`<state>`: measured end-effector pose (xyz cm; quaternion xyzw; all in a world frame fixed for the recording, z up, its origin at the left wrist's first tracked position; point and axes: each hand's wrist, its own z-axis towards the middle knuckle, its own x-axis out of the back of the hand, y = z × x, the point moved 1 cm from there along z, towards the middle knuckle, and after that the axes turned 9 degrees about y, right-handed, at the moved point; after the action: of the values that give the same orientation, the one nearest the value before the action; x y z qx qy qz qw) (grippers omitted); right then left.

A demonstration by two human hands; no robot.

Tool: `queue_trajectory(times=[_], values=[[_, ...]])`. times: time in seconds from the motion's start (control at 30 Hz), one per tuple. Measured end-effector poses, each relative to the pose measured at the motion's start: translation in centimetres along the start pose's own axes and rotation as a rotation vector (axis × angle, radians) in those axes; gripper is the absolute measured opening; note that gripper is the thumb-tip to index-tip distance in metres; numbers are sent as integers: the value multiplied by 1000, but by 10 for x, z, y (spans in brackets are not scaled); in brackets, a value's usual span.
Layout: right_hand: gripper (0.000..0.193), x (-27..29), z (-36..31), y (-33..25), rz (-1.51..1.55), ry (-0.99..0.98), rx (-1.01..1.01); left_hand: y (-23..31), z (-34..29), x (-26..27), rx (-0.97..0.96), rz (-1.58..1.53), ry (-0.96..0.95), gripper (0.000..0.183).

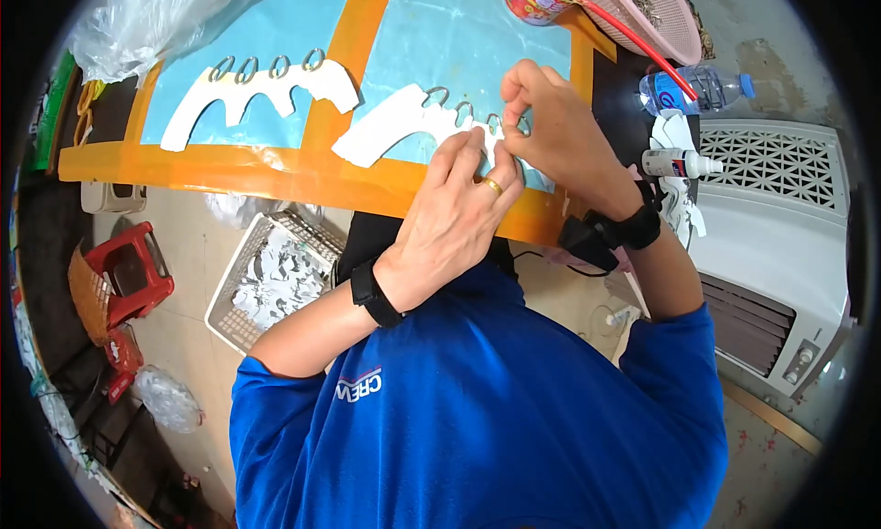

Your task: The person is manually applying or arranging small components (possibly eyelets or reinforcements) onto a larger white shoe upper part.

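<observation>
A white curved cutout piece [378,142] with scalloped lower edges lies on the blue and orange table covering. Several metal rings [437,95] stand along its upper edge. My left hand [450,203], with a gold ring on one finger, lies over the piece's right part, fingers stretched out and tips pressing on it. My right hand [564,130] is curled in a pinch at the piece's right end, beside the last metal rings. Its fingers hide what they hold. A second white cutout [197,107] with several metal rings along its top lies farther left, apart from both hands.
Clear plastic bags [151,24] lie at the far left. A red can [535,1], a pink basket [633,15] with small metal parts, a water bottle [693,90] and a white squeeze bottle [674,164] are on the right. Below the table edge stands a crate [229,290] of white scraps.
</observation>
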<state>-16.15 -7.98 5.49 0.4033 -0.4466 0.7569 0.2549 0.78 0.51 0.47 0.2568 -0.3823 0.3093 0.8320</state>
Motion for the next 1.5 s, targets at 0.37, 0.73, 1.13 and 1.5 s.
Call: queue_trajectory(times=[0.37,0.73,1.13,1.5], values=[[27,4,3,2,3,-59,43,-2,1,2,-1,1,-42,41],[26,3,18,9,-67,-76,200,-6,9,8,2,-94,-80,40],[38,45,42,30,-7,45,277,-1,18,13,-30,-20,-114,42],[42,13,-28,2,132,-34,162,-1,5,11,35,-122,-99,54]])
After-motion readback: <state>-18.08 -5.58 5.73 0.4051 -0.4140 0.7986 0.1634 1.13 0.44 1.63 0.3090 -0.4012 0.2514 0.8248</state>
